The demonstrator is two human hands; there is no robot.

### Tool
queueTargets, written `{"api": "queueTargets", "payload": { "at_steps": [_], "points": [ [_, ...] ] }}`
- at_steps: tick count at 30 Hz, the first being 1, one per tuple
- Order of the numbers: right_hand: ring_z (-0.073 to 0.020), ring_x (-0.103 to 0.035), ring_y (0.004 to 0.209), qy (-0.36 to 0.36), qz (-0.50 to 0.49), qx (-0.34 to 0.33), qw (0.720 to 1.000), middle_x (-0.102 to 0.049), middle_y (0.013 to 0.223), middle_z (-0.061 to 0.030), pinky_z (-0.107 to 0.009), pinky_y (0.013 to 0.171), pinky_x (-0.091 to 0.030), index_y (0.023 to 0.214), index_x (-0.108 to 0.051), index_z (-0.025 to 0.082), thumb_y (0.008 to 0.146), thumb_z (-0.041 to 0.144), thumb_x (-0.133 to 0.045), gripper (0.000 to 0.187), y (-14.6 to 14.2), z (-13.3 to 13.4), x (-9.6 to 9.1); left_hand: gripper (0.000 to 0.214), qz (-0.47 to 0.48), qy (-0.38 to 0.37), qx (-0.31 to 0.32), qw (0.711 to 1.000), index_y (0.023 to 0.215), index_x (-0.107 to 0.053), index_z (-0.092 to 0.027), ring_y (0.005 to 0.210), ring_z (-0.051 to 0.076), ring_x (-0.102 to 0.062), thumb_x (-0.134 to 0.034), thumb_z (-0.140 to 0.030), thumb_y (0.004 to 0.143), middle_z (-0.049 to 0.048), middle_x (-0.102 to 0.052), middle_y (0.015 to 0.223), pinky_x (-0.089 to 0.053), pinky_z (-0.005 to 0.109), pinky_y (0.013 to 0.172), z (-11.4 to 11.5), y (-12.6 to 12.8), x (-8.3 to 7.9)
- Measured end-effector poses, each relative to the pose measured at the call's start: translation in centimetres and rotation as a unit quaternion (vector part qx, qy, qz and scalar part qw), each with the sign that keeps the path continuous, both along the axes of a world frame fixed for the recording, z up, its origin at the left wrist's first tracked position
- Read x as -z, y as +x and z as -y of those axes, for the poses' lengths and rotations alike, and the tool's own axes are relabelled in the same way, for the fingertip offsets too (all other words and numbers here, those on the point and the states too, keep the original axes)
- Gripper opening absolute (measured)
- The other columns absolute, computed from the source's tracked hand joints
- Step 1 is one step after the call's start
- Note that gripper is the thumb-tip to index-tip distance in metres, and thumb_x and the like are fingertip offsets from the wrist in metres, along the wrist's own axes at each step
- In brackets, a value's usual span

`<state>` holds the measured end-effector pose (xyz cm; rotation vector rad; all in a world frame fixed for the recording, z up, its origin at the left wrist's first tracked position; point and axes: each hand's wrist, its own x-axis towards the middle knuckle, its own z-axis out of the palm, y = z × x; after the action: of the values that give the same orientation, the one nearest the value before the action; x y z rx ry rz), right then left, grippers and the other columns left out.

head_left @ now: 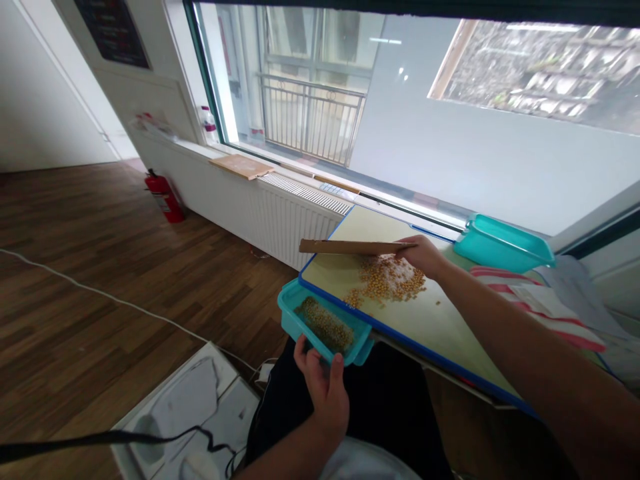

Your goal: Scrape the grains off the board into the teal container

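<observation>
My left hand (323, 387) grips the near edge of a teal plastic bin (290, 325), thumb at the rim and fingers along its side. Inside the bin lies a heap of small yellowish and brown grains (326, 325). The bin sits just under the front edge of a cream tabletop with a blue rim (440, 340). My right hand (420, 255) is closed on the end of a flat brown strip, like cardboard or thin wood (350, 247), held over the tabletop. Below and beside it spreads a pile of yellow kernels mixed with fine white grains (395, 279).
A second teal bin (505, 245) and a red-striped cloth (540, 307) are on the table's right. A radiator (280, 217) runs under the window. A fire extinguisher (165, 197) stands on the floor at left. A white box-like surface (190, 407) with cables is at lower left.
</observation>
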<state>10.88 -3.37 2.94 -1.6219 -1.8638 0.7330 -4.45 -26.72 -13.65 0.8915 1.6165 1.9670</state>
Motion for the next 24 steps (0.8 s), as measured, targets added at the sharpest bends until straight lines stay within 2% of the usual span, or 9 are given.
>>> {"api": "queueTargets", "payload": {
  "at_steps": [6,13,24],
  "points": [
    [-0.0095,-0.043,0.047,0.000,0.028,-0.050,0.998,-0.056,0.048,0.0020,-0.024,0.047,-0.032,0.076,-0.076,0.016,0.053,0.016,-0.056,0.031,-0.7,1.3,0.1,0.013,-0.012,0.006,0.004,1.000,0.088,-0.053,-0.019,0.121,0.020,-0.039,-0.054,-0.032,0.085,0.0090,-0.032,0.133,-0.031,0.038,0.103,-0.2,-0.1,0.1],
    [-0.0099,-0.046,0.047,-0.005,0.045,-0.081,0.996,-0.061,0.052,0.0006,-0.023,0.047,-0.035,0.083,-0.077,0.018,0.054,0.013,-0.055,0.037,-1.4,2.6,0.5,0.016,-0.002,0.017,-0.005,1.000,0.084,-0.052,-0.018,0.121,0.021,-0.040,-0.056,-0.034,0.083,0.0103,-0.033,0.129,-0.034,0.037,0.101,-0.5,-0.2,-0.1],
    [-0.0139,-0.057,0.059,-0.015,0.015,-0.115,0.993,-0.067,0.060,0.0008,-0.024,0.057,-0.043,0.088,-0.077,0.020,0.055,0.012,-0.058,0.039,-1.5,3.6,1.0,0.023,0.022,0.007,-0.006,1.000,0.081,-0.053,-0.018,0.117,0.023,-0.042,-0.058,-0.041,0.080,0.0106,-0.034,0.127,-0.037,0.038,0.098,-1.0,-0.6,-0.9]
  ]
}}
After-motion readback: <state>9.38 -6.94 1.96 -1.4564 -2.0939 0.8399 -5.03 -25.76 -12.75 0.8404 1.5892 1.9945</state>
